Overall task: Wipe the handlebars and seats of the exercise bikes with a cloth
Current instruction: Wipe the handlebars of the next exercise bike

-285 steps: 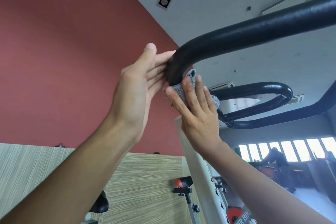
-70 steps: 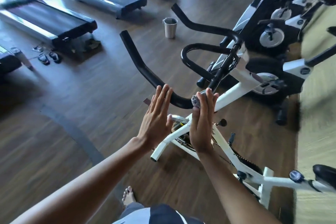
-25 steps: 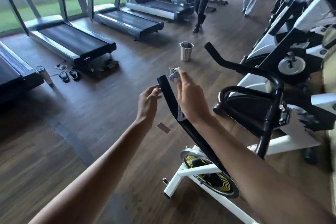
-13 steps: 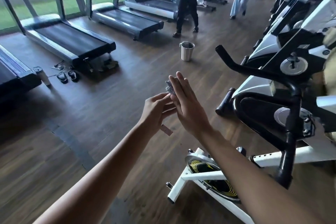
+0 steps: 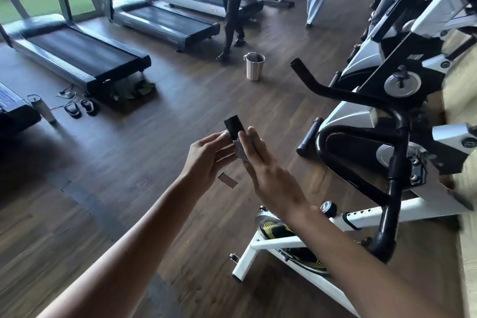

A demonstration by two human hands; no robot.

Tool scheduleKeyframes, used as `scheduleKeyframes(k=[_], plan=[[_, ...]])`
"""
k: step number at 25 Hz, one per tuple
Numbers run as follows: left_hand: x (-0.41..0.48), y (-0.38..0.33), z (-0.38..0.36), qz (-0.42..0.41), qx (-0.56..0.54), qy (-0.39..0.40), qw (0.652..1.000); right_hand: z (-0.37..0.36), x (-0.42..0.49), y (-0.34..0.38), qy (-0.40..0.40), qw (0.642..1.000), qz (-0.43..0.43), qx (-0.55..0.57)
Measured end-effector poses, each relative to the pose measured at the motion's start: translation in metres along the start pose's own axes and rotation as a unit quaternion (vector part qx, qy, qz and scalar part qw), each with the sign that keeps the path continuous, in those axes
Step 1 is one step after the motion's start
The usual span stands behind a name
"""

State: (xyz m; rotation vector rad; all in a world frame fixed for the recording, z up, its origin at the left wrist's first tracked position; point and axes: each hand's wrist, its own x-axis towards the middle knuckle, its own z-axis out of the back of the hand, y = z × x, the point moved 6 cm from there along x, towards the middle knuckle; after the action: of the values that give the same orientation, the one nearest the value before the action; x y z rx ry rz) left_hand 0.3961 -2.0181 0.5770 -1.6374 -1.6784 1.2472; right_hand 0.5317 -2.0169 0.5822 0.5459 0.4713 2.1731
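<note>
Gym floor [image 5: 124,152], flat right hand [image 5: 271,178] pressing cloth [image 5: 240,153]

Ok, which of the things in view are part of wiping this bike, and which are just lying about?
Job: cloth, handlebar end, right hand pressing the cloth to it, white exercise bike.
Lying about: metal bin, sandals, bottle, treadmills, brownish strip on the floor.

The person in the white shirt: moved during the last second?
Yes. The person in the white shirt has walked closer to the steel bucket.
</note>
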Motion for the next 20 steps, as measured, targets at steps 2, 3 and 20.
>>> scheduleKeyframes(k=[2, 3, 20], plan=[[-0.001, 0.001, -0.002, 0.002, -0.006, -0.002, 1.0, 0.005, 0.003, 0.009, -0.013, 1.0, -0.01, 0.016], [-0.001, 0.002, -0.002, 0.002, -0.007, -0.004, 1.0, 0.009, 0.006, 0.016, -0.023, 0.999, -0.014, 0.03], [-0.076, 0.067, -0.042, -0.28, 0.452, -0.222, 0.817, 0.049, -0.13, -0.015, 0.18, 0.974, -0.015, -0.134]])
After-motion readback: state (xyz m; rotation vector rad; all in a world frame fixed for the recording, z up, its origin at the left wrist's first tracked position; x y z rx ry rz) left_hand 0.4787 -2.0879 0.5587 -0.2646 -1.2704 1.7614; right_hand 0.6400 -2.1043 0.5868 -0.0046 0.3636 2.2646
